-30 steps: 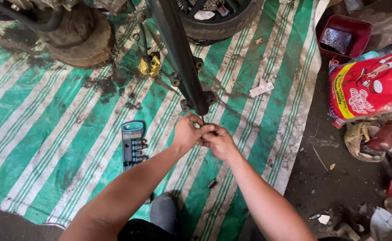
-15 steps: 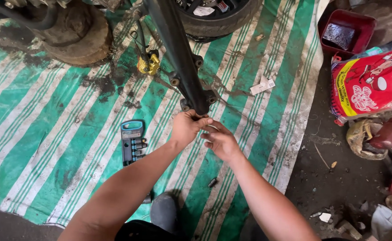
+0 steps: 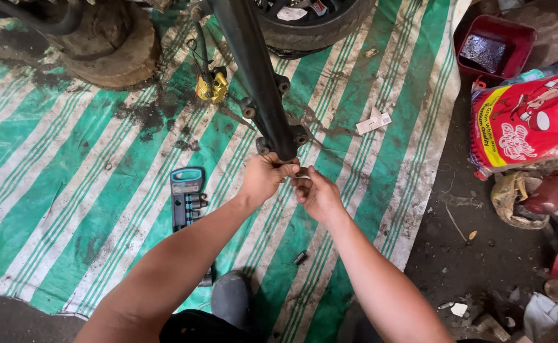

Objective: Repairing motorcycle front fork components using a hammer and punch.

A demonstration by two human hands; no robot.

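Observation:
A black motorcycle fork leg (image 3: 257, 76) slants down from the top of the view to its lower end near the middle. My left hand (image 3: 265, 178) is closed around that lower end. My right hand (image 3: 316, 194) sits just beside it, fingertips pinched on a small metal part at the fork's bottom, too small to identify. A yellow brake caliper (image 3: 212, 86) hangs on a hose to the left of the fork. A black tyre (image 3: 317, 28) lies behind the fork at the top.
A green-and-white striped tarp (image 3: 69, 190) covers the floor. A blue socket holder (image 3: 187, 197) lies left of my arms, a small dark part (image 3: 300, 258) between them. A wooden block (image 3: 110, 47) stands top left. A red tray (image 3: 494, 47) and red sack (image 3: 533, 121) are right.
Both hands have stayed at the fork's lower end, shifting slightly up and closer to it. My left hand's grip has tightened around the end.

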